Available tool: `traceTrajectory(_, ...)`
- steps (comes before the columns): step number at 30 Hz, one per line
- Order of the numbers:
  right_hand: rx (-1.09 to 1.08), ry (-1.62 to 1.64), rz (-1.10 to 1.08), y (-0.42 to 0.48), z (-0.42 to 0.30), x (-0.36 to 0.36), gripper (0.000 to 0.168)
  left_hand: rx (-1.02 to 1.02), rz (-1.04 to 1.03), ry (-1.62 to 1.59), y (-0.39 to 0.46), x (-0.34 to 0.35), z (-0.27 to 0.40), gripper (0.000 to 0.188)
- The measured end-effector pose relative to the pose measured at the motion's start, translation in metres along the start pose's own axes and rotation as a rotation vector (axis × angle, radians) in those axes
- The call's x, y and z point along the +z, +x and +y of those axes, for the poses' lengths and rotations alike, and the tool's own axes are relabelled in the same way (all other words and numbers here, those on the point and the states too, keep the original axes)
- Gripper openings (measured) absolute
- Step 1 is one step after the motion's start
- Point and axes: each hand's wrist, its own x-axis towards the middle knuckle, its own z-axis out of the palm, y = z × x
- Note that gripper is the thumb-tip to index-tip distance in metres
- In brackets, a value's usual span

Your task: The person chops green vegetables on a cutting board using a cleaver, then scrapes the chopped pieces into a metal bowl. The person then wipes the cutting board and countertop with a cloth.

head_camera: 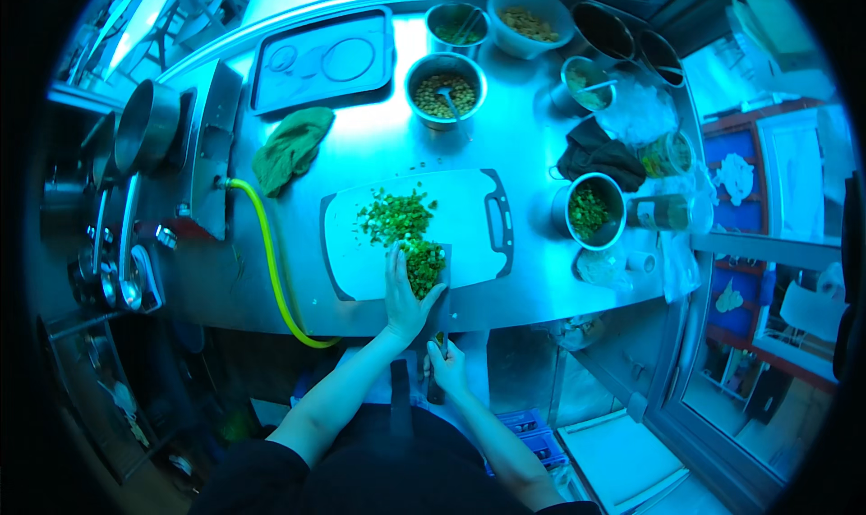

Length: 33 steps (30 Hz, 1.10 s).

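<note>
My right hand (pixel 446 369) grips the handle of a broad-bladed kitchen knife (pixel 444 305) at the counter's front edge. The blade points away from me, over the near side of a white cutting board (pixel 467 210) with a dark rim. A heap of chopped green onions (pixel 424 271) lies along the blade, partly on it. Against the heap's left side rests my left hand (pixel 406 309), fingers stretched forward and thumb spread towards the blade. More chopped green onions (pixel 398 216) are spread farther back on the board. Right of the board, a metal pot (pixel 614 237) holds chopped greens.
A yellow hose (pixel 267 244) runs from a gas stove (pixel 210 156) at left. Behind the board are a green cloth (pixel 294 146), a tray (pixel 321 62) and a metal bowl (pixel 413 85) of chickpea-like food. Jars (pixel 656 212), bags and a black cloth (pixel 599 153) crowd the right.
</note>
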Motion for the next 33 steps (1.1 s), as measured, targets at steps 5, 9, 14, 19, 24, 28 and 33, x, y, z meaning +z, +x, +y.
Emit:
traceTrajectory(5,-0.090,0.016,-0.018,-0.010,-0.021,-0.014,0.020,0.102,-0.009,-0.003,0.018,0.001,0.034,0.089)
traceTrajectory(9,-0.180,0.047,0.002,-0.011,-0.035,-0.033,0.020,0.189,-0.038,-0.056,0.038,0.015,0.069,0.088)
traceTrajectory(14,-0.235,0.265,0.095,-0.015,-0.063,-0.060,0.018,0.258,-0.190,-0.040,0.070,0.043,0.132,0.083)
traceTrajectory(19,-0.272,0.430,0.227,-0.027,-0.111,-0.087,0.019,0.300,-0.394,-0.042,0.098,0.080,0.192,0.084)
traceTrajectory(24,-0.205,0.539,0.198,-0.023,-0.154,-0.114,0.023,0.410,-0.523,0.008,0.130,0.124,0.216,0.085)
traceTrajectory(28,-0.081,0.756,0.088,-0.030,-0.211,-0.133,0.022,0.388,-0.727,0.129,0.152,0.156,0.208,0.086)
traceTrajectory(33,0.031,1.076,-0.135,-0.006,-0.222,-0.171,0.020,0.619,-1.053,0.196,0.184,0.192,0.192,0.082)
